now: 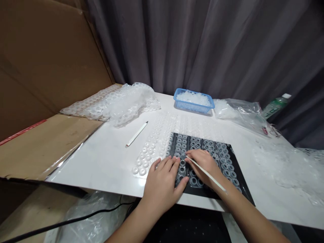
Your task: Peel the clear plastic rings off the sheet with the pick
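A black board (241, 177) lies on the table under a clear plastic sheet with rows of round, ring-like shapes (193, 181). My left hand (162, 182) rests flat on the left part of this sheet, its fingers extended and thumb apart. Close beside it, my right hand (204, 165) pinches a thin white stick-like tool (209, 174). The tool's working end points at the sheet near my left fingertips, and its tip is partly hidden by my fingers. Left of the board, the clear sheet carries more raised rings (143, 162) over the white tabletop.
A white, dark-tipped pen-like tool (136, 134) lies to the left. Behind stand a blue basket (193, 107) of small clear pieces, plastic bags (243, 113) and a green bottle (275, 106). Crumpled perforated sheets (124, 103) lie back left, plastic scraps (286, 165) right. Cardboard (50, 141) borders the left.
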A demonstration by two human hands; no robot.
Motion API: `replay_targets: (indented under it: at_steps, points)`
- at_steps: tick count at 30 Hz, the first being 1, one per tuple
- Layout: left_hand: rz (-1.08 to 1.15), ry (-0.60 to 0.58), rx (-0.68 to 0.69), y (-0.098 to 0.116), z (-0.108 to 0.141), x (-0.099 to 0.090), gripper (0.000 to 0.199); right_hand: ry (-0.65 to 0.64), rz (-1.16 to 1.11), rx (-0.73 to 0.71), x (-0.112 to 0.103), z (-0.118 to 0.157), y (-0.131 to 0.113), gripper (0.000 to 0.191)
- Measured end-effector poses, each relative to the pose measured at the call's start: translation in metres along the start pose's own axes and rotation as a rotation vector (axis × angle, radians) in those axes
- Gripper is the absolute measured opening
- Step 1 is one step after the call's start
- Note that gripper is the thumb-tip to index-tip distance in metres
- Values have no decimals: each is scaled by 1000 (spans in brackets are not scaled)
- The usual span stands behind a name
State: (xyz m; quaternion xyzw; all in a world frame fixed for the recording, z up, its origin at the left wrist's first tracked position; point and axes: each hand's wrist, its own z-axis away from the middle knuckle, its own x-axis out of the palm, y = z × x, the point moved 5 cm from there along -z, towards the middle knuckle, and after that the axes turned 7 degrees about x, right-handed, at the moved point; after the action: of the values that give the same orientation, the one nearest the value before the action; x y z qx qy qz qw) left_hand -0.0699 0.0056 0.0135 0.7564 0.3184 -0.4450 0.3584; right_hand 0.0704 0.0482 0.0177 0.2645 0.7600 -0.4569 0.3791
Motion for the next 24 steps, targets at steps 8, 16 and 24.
replay_targets:
  at_steps: [8, 16, 24]
  points:
    - [-5, 3, -2, -1, 1, 1, 46, 17, -183, 132, -20, -15, 8, 14]
    - [-20, 33, 22, -1, 4, 1, 48, -161, -367, 259, 1, -15, 18, 11]
    - [-47, 31, 29, -1, 4, 2, 48, -151, -337, 252, 0, -15, 17, 12]
